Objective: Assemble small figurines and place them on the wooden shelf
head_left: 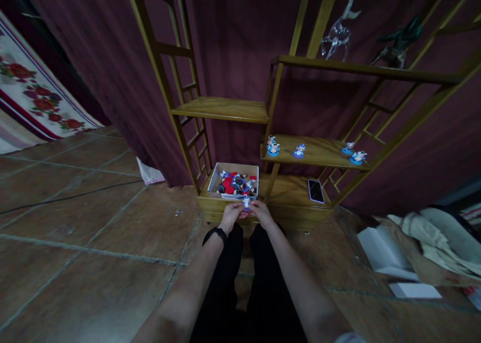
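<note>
From my remote seat, I watch the left hand [232, 216] and right hand [262, 212] jointly grip a purple-based figurine [246, 202] just below frame center, near a figurine-filled cardboard box [243, 168] beside a smartphone [315, 190] at center right.

Before you: maroon curtain [233, 42]. Upper right: clear deer ornament [339, 33], dark sculpture [399, 46] near it; below, phone [315, 191]. Your left: floral cloth [43, 100].

A wooden shelf unit [221, 109] stands on brown floor tiles [124, 288] in dim light. Behind the shelf unit hangs a maroon curtain [233, 37]; left of the unit is white fabric [43, 102] with red flowers.
</note>
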Motion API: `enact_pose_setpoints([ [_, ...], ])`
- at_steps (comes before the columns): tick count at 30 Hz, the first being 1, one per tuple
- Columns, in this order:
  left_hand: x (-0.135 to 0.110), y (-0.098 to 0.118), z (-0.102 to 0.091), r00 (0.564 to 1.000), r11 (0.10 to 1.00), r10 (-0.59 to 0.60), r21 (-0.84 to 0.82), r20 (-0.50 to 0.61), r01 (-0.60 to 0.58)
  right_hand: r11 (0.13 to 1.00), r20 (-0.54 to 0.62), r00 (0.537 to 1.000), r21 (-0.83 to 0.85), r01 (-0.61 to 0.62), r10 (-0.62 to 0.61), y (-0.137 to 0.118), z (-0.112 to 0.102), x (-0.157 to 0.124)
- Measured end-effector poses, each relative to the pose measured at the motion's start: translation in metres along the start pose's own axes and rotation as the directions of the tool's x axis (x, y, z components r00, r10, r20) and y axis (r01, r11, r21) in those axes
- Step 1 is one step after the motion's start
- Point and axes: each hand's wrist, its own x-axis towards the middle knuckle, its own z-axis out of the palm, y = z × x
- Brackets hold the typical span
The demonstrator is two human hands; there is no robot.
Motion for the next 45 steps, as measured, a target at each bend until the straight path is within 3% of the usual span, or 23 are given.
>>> enact_pose_setpoints([
  [11,-0.005,0.003,0.007,0.998,0.996,0.021,0.087,-0.054,-0.017,0.999,0.024,0.999,-0.032,0.036,-0.036,0.000,0.001,-0.001],
  [32,0.005,-0.007,0.003,0.998,0.989,0.056,0.136,-0.039,-0.050,0.969,-0.039,0.997,-0.243,0.052,-0.063,0.010,0.001,0.004],
  [38,0.002,-0.008,0.002,0.996,0.986,0.087,0.140,0.011,-0.087,0.955,-0.033,0.996,-0.287,0.072,-0.085,0.010,-0.001,0.003],
  [45,0.002,-0.007,0.003,0.996,0.986,0.079,0.150,-0.044,-0.071,0.958,0.005,0.995,-0.272,0.097,-0.100,0.013,-0.004,0.005],
])
